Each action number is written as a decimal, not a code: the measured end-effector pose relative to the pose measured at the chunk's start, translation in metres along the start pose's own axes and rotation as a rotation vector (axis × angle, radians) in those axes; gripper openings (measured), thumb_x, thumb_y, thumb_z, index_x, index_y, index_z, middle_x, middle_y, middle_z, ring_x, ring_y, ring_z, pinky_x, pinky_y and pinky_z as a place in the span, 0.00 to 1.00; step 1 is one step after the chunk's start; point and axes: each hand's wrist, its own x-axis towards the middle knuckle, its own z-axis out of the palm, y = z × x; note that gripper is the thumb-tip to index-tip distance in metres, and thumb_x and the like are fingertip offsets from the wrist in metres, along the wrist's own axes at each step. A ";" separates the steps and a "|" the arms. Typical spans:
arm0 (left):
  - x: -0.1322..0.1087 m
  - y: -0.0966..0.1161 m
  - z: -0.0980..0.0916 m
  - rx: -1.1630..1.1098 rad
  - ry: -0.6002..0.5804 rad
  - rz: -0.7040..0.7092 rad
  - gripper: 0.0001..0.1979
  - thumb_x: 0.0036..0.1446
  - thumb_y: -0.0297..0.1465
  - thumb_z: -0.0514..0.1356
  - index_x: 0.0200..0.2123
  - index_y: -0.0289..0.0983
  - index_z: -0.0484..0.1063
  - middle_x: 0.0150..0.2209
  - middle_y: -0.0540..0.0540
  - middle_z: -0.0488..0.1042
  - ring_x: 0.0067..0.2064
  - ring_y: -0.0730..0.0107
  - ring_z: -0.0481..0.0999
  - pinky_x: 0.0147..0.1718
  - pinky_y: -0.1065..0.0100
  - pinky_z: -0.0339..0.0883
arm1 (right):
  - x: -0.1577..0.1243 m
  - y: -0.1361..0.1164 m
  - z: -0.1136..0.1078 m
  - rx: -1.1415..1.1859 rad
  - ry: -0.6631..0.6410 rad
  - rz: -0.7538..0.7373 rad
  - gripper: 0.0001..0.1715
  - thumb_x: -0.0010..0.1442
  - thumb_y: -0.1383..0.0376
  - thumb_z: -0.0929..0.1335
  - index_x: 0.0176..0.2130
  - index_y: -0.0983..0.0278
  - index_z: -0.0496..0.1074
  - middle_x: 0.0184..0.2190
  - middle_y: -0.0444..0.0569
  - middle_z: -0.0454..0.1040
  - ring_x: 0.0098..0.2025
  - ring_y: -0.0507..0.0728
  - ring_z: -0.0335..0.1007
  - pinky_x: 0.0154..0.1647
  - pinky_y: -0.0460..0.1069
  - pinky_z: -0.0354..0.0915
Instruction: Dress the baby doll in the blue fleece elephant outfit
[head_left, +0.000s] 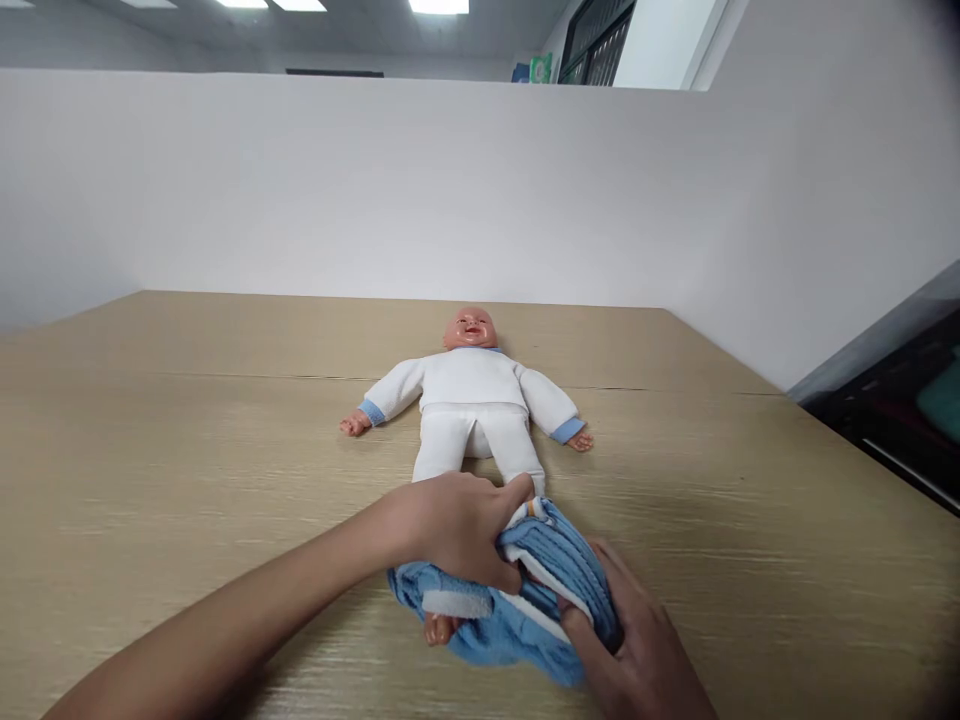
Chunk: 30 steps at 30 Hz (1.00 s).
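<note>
A baby doll (474,378) lies on its back, head away from me, in a white top and white bottoms with blue cuffs on the sleeves. Bunched around its lower legs is a blue garment with white edging (517,635), probably small trousers. One doll foot (441,628) sticks out at the left. My left hand (469,525) grips near the doll's right-side leg, thumb and fingers closed at the garment's opening. With thumb inside and fingers outside, my right hand (630,640) pinches the gathered blue cloth. The other doll foot is hidden.
The doll rests on a wide wood-grain table (187,450). A white partition (375,180) stands behind it and along the right. Past the table's right edge is a dark object (900,400) with something green in it.
</note>
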 end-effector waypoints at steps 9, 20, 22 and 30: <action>0.005 -0.003 0.001 -0.114 0.013 0.057 0.30 0.56 0.48 0.66 0.57 0.42 0.64 0.43 0.42 0.77 0.44 0.48 0.78 0.38 0.60 0.64 | -0.012 0.006 0.020 0.359 -0.056 0.237 0.32 0.62 0.54 0.69 0.62 0.60 0.77 0.60 0.57 0.82 0.64 0.71 0.76 0.67 0.61 0.71; -0.002 0.001 -0.005 -0.577 0.167 0.108 0.27 0.50 0.34 0.72 0.50 0.44 0.65 0.41 0.52 0.74 0.40 0.63 0.74 0.38 0.66 0.64 | -0.014 0.038 0.023 0.604 -0.045 0.389 0.20 0.61 0.58 0.74 0.53 0.56 0.81 0.46 0.52 0.86 0.52 0.70 0.83 0.52 0.59 0.78; -0.003 0.000 -0.002 -0.651 0.167 0.096 0.27 0.50 0.32 0.71 0.51 0.43 0.64 0.40 0.53 0.73 0.38 0.65 0.73 0.36 0.66 0.64 | -0.004 0.029 0.021 0.692 -0.020 0.309 0.24 0.61 0.57 0.75 0.56 0.56 0.76 0.46 0.52 0.85 0.49 0.67 0.83 0.51 0.57 0.77; -0.009 -0.016 0.014 -0.736 0.380 0.270 0.24 0.49 0.25 0.71 0.51 0.40 0.75 0.46 0.50 0.76 0.47 0.61 0.75 0.45 0.65 0.68 | 0.043 0.015 0.000 0.708 -0.153 0.001 0.24 0.61 0.60 0.75 0.55 0.57 0.73 0.46 0.49 0.82 0.46 0.60 0.80 0.48 0.50 0.76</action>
